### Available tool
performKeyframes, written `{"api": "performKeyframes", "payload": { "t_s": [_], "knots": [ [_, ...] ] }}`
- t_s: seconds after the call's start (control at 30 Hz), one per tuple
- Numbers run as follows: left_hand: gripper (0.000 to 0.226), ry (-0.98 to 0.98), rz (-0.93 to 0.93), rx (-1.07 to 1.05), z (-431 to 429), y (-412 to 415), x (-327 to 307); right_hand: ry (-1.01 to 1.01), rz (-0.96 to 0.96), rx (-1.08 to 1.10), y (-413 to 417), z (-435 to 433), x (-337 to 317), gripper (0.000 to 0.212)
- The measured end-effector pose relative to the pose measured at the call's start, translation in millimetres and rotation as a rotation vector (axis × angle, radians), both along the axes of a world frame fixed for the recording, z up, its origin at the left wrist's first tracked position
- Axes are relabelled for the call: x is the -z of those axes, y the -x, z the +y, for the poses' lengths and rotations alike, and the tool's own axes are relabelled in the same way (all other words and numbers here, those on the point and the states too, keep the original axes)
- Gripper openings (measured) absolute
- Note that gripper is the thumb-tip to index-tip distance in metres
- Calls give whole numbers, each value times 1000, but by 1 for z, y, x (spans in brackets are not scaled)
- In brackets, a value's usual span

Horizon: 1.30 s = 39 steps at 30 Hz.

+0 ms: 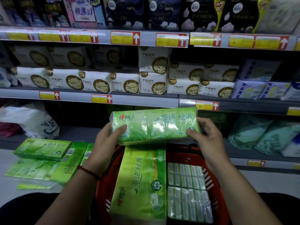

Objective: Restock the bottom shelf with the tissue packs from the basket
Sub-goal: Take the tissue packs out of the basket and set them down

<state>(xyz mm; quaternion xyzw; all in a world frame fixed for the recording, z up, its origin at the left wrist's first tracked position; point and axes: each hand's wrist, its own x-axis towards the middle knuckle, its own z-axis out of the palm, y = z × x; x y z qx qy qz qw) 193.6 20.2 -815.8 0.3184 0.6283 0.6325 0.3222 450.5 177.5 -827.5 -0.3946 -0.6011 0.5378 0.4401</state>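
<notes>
Supermarket aisle, low down by the grey metal bottom shelf (78, 133), and the long green plastic-wrapped tissue pack (154, 125) is up in the air, level, right above the red plastic basket (209, 181) and in front of the dark shelf opening. Left hand (107, 140) grips one end and right hand (206, 135) the other, each with a thumb flat on the front face and the other fingers wrapped round the back or the end, mostly hidden. I'd guess the two-handed hold is because the pack is soft and would sag from one end. Lengthwise looks like how it's meant to go in. A second green tissue pack (141, 184) stands on end in the basket next to clear-wrapped white tissue bundles (186, 192), so plenty left to do. Room-wise: the gap sits between a white plastic bag (32, 120) on the left and squashy teal packs (259, 135) on the right, with the price-tag rail (138, 101) just over the pack's top edge, so it probably needs to dip under that. More green packs (42, 148) are piled off to the left, apparently on the floor.
</notes>
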Motion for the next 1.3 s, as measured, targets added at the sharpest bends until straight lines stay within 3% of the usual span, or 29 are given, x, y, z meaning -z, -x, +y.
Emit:
{"api": "performKeyframes", "payload": {
  "t_s": [0.07, 0.27, 0.43, 0.6, 0.77, 0.83, 0.97, 1.3],
  "knots": [
    [30, 30, 114, 23, -1, 2, 6, 48, -24, -2, 0, 0, 2, 39],
    [45, 90, 167, 130, -1, 5, 1, 54, -60, 47, -6, 4, 1, 42],
    [22, 164, 398, 159, 7, -9, -4, 29, -132, 28, -11, 13, 3, 62],
    [21, 220, 618, 152, 37, -11, -4, -24, -318, 51, -23, 38, 8, 52],
    [25, 216, 772, 227, 88, -32, -2, -45, -385, 174, -51, 69, 8, 46],
    [14, 260, 787, 260, 112, -43, 0, -31, -411, 210, -66, 84, 9, 44],
    [17, 373, 806, 317, 161, -66, 18, 11, -505, 260, -98, 118, 21, 43],
    [19, 433, 711, 446, 280, -99, 89, 124, -685, 252, -142, 232, 84, 42]
  ]
}}
